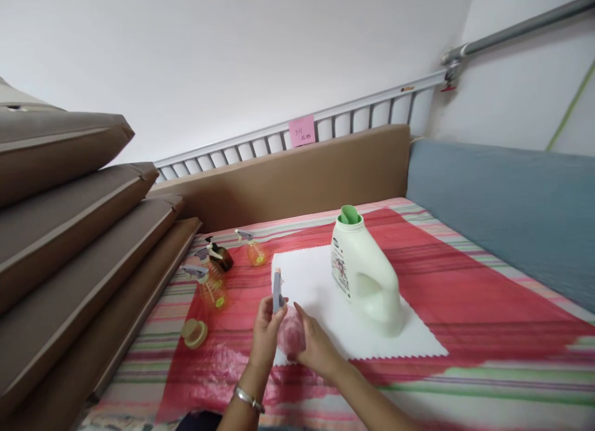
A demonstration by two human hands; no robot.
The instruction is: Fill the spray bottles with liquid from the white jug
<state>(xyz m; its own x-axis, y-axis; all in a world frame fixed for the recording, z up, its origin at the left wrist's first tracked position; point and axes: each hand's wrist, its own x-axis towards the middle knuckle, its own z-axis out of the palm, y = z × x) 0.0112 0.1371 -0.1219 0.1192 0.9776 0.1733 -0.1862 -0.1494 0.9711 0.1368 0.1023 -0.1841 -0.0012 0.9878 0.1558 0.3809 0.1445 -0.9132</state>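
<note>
A small spray bottle with a pinkish see-through body is between my hands, near the front edge of a white cloth. The fingers of my left hand close around its grey trigger head. My right hand grips the body from the right side. Fingers hide the neck, so I cannot tell whether head and body are joined. To the right, a large pale green jug stands upright on the white cloth, with a green piece in its mouth.
At the left stand several spray bottles, a dark pump bottle and a yellowish cap. Red sheeting covers part of the striped bedding. Brown cushions are stacked left; a brown panel and radiator line the back.
</note>
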